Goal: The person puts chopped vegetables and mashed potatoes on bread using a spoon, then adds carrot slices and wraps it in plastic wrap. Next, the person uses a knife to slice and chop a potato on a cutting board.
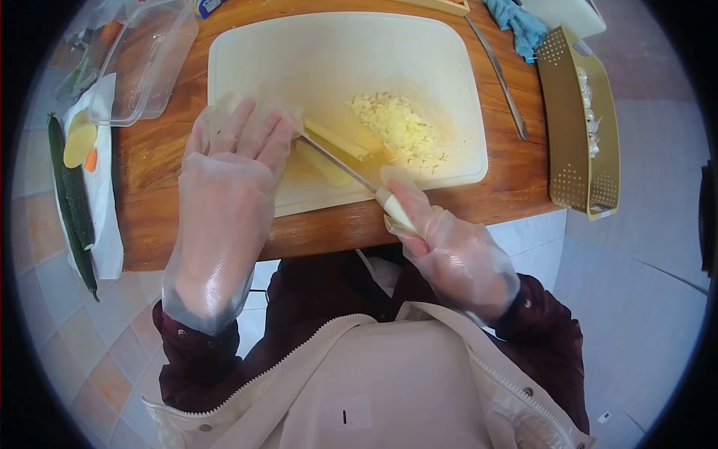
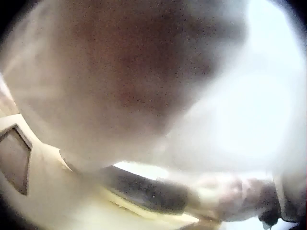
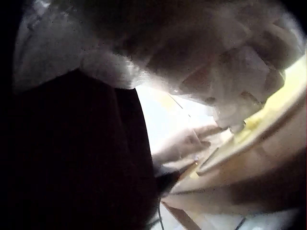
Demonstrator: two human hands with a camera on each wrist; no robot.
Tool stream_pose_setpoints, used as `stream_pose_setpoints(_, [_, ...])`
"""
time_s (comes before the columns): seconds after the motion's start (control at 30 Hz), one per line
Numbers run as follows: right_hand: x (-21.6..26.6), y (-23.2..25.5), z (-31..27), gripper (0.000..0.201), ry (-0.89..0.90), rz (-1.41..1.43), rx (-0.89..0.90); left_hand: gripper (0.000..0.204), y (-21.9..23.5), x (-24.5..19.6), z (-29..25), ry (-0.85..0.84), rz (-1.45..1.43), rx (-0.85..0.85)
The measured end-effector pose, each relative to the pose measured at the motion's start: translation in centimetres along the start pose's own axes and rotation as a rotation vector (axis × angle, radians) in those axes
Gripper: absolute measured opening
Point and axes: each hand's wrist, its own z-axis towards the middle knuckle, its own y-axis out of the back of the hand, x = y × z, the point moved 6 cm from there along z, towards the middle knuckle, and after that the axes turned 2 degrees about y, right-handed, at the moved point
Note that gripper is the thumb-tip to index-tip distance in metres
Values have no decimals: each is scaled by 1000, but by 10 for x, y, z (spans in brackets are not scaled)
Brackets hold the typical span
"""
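In the head view, a white cutting board [image 1: 299,52] lies on the wooden table. My right hand [image 1: 456,251], in a clear plastic glove, grips the white handle of a knife [image 1: 340,159]. Its blade slants across the board, with the tip by my left fingers. My left hand [image 1: 228,176], gloved too, rests on the board with fingers extended forward, beside pale yellow strips [image 1: 336,138] that look like potato. A heap of small yellow dice [image 1: 404,127] sits right of the blade. Both wrist views are mostly filled by blurred glove; the left one shows the broad blade [image 2: 144,191].
At the left, two cucumbers [image 1: 75,202], a cut potato [image 1: 80,144] and a carrot piece [image 1: 90,160] lie by white paper near a clear container [image 1: 146,67]. To the right are a long metal utensil [image 1: 499,75], a blue cloth [image 1: 520,26] and a tan basket [image 1: 572,150].
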Motion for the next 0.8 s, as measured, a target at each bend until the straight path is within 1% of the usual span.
stream_pose_setpoints(0.03, [-7,-8,3,64,-2,0,4,50,0,-1,0,1,-3,3])
stream_pose_setpoints(0.1, [-19,-19,9,61,141,-31,-103,50,4,-3,1,-9,13,-13])
stream_pose_setpoints(0.13, [-23,-17,6,61,141,-32,-104,50,2,-4,0,-9,13,-14])
stream_pose_setpoints(0.17, [-23,-12,4,61,175,32,-115,49,0,-3,0,6,22,-18])
stream_pose_setpoints(0.23, [-10,4,2,60,207,94,-137,49,-1,0,1,13,33,-29])
stream_pose_setpoints(0.3, [13,25,-2,60,13,88,5,47,-5,5,-1,-3,42,11])
stream_pose_setpoints(0.33, [17,27,-4,60,-81,85,76,47,-3,3,-2,-6,42,8])
stream_pose_setpoints(0.4, [21,26,-5,60,-42,54,47,45,-1,4,-4,20,74,27])
stream_pose_setpoints(0.47, [22,22,-4,61,2,19,24,44,-2,4,-7,28,64,7])
stream_pose_setpoints(0.53, [16,16,0,52,64,-131,-24,43,-2,4,-9,38,50,-8])
stream_pose_setpoints(0.57, [11,10,3,52,64,-132,-20,42,-2,2,-10,45,33,-9])
stream_pose_setpoints(0.63, [-2,-1,10,60,7,34,-10,42,-2,0,-9,47,13,-11])
stream_pose_setpoints(0.7, [-5,-3,11,59,15,9,-23,42,0,-2,-8,33,13,-58])
stream_pose_setpoints(0.77, [-9,-7,11,58,26,-15,-42,41,7,-6,-9,43,-10,-69])
stream_pose_setpoints(0.8, [-10,-9,11,59,93,-20,-83,40,12,-9,-9,53,-35,-84])
